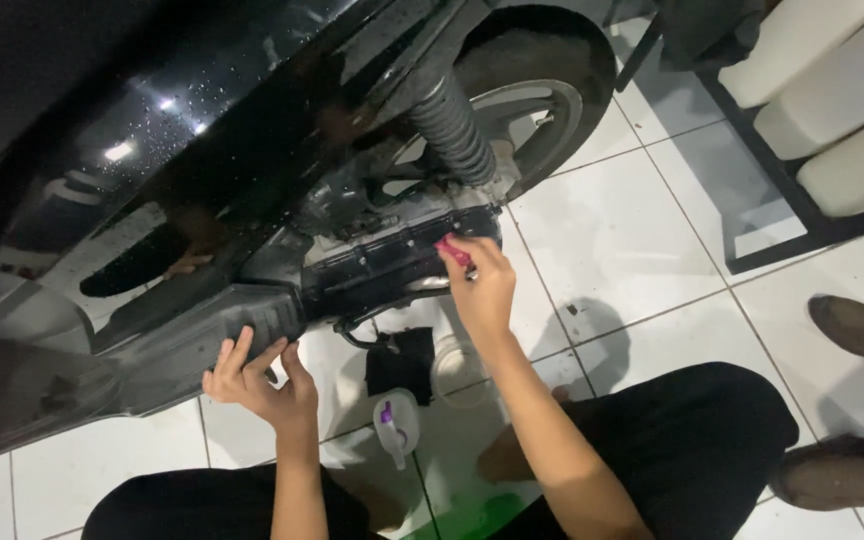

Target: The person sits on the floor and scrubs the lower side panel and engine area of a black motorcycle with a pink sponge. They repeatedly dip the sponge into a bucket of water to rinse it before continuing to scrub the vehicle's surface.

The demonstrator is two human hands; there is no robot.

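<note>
A black motor scooter [202,160] fills the upper left, with its rear wheel [537,110] and spring shock absorber [450,125] in view. My right hand [480,285] holds a small pink-handled tool [455,252] against the black engine cover [392,262] below the shock. My left hand [257,375] rests with fingers spread on the lower edge of the black side panel [202,335]. I squat on the tiled floor, knees in black trousers on both sides.
On the white tiled floor [622,230] under the scooter lie a white bottle with a purple cap [395,425], a white round container [457,370] and a black cloth [400,362]. A dark rack with white cushions [832,120] stands at the right. Another person's shoes [857,330] are at the right edge.
</note>
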